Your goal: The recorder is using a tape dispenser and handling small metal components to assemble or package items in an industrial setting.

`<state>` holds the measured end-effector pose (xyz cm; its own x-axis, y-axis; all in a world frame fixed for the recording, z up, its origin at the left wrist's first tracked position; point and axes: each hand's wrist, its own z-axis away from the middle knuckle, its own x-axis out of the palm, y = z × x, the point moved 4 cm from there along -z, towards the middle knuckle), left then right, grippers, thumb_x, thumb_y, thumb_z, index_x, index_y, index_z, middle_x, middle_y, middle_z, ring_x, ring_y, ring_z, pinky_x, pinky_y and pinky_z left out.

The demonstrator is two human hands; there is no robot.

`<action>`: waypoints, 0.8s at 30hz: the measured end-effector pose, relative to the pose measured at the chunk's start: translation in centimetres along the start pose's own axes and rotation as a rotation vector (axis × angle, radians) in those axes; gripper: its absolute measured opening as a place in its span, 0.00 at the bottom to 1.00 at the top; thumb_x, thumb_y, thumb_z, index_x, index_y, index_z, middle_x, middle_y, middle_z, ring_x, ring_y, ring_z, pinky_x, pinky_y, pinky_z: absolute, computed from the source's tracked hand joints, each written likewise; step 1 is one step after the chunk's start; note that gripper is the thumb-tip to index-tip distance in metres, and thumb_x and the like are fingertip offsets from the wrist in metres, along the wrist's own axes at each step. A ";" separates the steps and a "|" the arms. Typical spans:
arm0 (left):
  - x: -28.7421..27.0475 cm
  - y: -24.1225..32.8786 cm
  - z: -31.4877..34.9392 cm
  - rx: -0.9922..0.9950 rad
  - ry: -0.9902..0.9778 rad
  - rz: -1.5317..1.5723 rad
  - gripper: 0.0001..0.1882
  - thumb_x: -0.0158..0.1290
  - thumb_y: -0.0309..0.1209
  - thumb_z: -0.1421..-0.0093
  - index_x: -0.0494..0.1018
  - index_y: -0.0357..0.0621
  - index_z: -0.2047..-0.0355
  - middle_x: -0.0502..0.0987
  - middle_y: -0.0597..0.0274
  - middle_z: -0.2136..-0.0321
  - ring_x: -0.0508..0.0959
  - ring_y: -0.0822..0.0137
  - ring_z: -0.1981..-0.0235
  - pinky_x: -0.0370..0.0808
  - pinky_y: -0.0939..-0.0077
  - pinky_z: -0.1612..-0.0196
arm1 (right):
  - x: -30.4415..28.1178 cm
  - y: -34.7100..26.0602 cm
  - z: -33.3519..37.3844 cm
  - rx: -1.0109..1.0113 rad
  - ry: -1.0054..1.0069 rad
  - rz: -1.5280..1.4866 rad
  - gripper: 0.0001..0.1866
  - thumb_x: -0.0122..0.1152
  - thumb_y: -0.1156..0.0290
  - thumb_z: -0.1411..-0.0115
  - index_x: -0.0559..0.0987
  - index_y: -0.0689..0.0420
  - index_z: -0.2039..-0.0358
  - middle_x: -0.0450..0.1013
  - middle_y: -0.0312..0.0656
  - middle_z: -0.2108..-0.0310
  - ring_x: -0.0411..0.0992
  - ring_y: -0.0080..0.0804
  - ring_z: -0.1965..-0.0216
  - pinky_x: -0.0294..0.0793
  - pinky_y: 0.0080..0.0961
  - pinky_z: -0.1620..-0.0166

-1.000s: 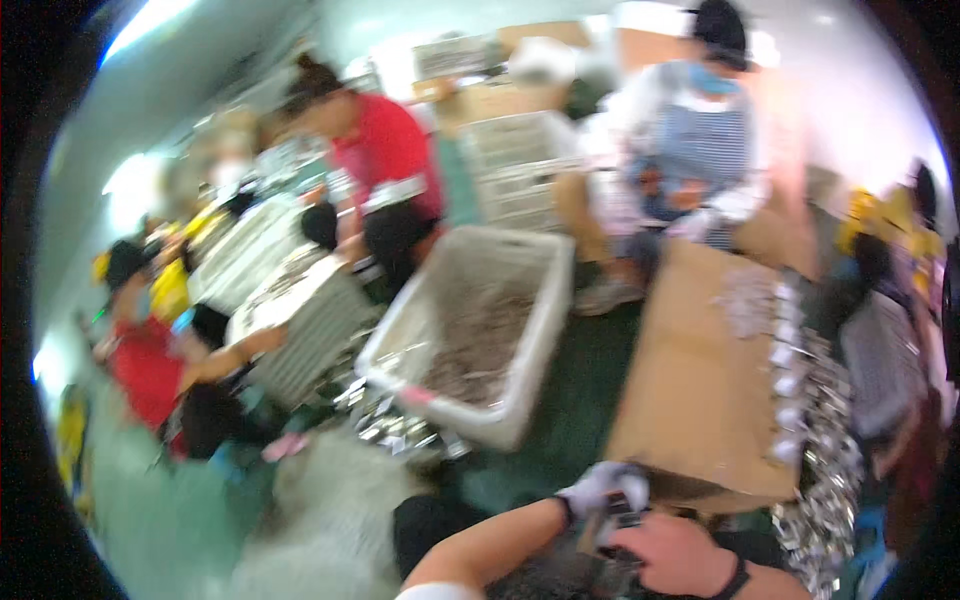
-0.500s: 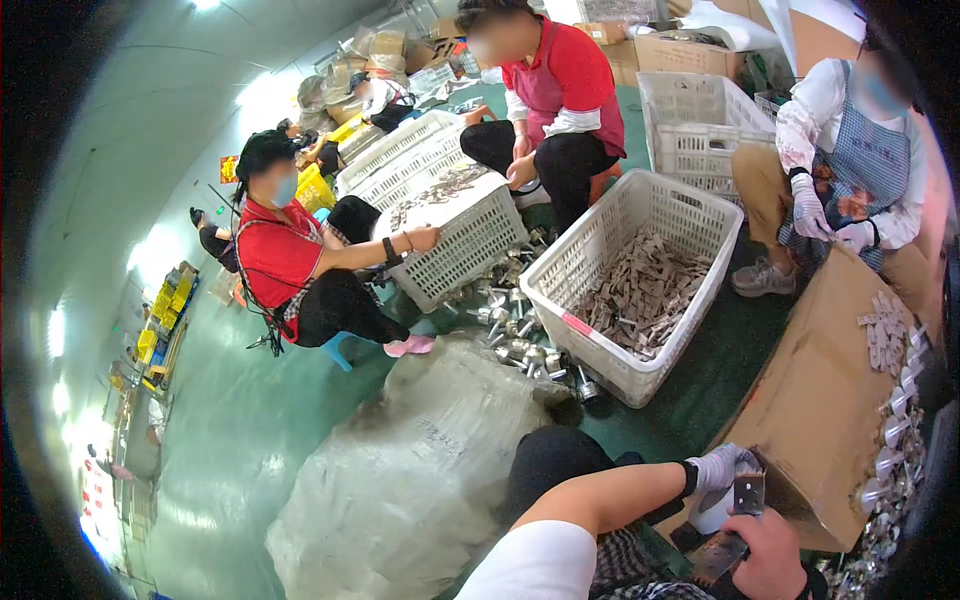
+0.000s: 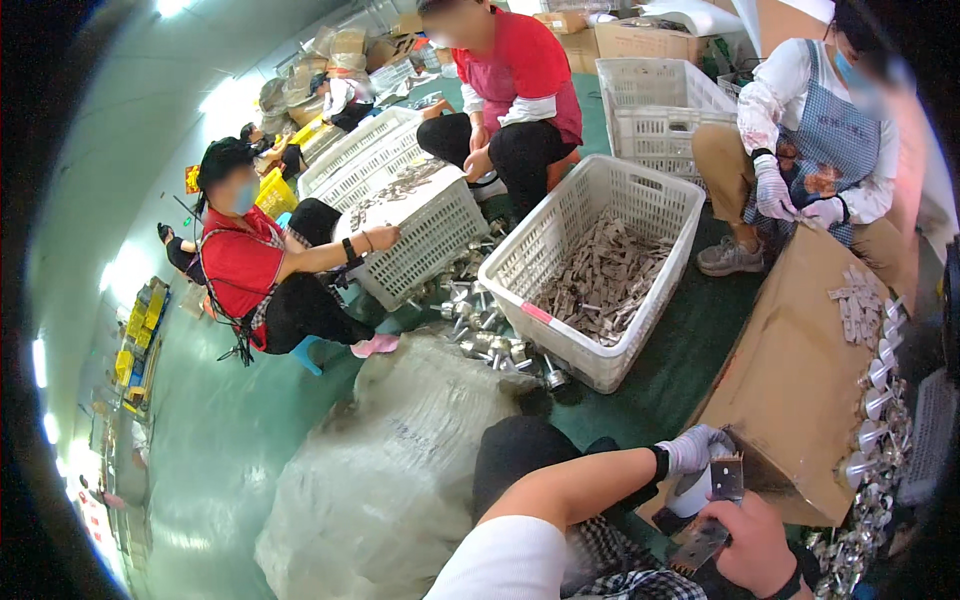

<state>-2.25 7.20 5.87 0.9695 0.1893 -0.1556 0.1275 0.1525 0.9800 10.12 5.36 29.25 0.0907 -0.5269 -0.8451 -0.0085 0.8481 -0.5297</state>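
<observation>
My left hand (image 3: 693,449), in a white striped glove, curls at the near corner of a large brown cardboard box (image 3: 790,375). Its fingers close around a white, roll-like round part (image 3: 690,492), partly hidden. My bare right hand (image 3: 757,548) is closed on a shiny toothed metal piece (image 3: 728,477) with small holes. Another shiny metal part with a toothed edge (image 3: 698,547) sticks out by the right thumb; whether the two are joined, I cannot tell. On the box lie several flat grey metal strips (image 3: 857,308). Round metal fittings with stems (image 3: 873,435) line its right side.
A white crate (image 3: 590,345) of grey metal parts stands ahead. Stemmed metal fittings (image 3: 480,325) lie on the green floor beside it. A translucent plastic sack (image 3: 380,470) fills the lower left. Co-workers sit around: two in red, one in a blue apron (image 3: 840,120) across the box.
The whole scene has slid left and slightly up in the picture. Both my hands keep their holds; the toothed metal piece is slightly turned, so its toothed edge shows more.
</observation>
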 end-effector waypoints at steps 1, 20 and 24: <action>-0.2 0.1 0.0 -0.065 -0.032 0.067 0.19 0.62 0.27 0.58 0.76 0.44 0.62 0.79 0.65 0.69 0.76 0.73 0.66 0.73 0.74 0.59 | 0.0 0.0 0.0 0.001 0.003 0.003 0.21 0.57 0.75 0.57 0.71 0.51 0.59 0.65 0.43 0.73 0.69 0.43 0.68 0.71 0.36 0.67; 0.1 -1.4 -0.1 0.048 0.006 0.128 0.13 0.60 0.35 0.47 0.77 0.41 0.65 0.79 0.60 0.71 0.76 0.70 0.68 0.74 0.72 0.62 | 0.2 0.2 0.1 0.013 0.000 0.008 0.21 0.58 0.74 0.58 0.71 0.50 0.59 0.66 0.43 0.73 0.69 0.43 0.68 0.71 0.36 0.67; -0.1 -1.2 0.0 0.068 0.016 0.088 0.13 0.60 0.36 0.47 0.77 0.41 0.65 0.79 0.60 0.71 0.76 0.70 0.67 0.73 0.72 0.61 | 0.1 0.2 0.1 0.014 -0.004 0.009 0.21 0.58 0.74 0.58 0.71 0.50 0.59 0.66 0.43 0.73 0.69 0.43 0.68 0.71 0.36 0.67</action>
<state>-2.46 7.04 4.74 0.9742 0.2145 -0.0699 0.0564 0.0685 0.9961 10.24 5.46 29.03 0.0944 -0.5195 -0.8493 0.0043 0.8533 -0.5214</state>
